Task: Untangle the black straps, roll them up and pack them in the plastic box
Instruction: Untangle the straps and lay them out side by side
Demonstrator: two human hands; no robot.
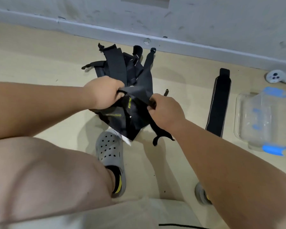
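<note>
Our left hand (pixel 104 92) and right hand (pixel 165 113) both pinch one black strap (pixel 137 92) above the tangled pile (pixel 116 63) on the floor (pixel 40 63); it looks soft, light and floppy, so we should hold it near an end.

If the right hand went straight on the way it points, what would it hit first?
Past the black strap it pinches, the right hand points up-left toward the left hand, so likely that hand first; depth between them is unclear.
</note>
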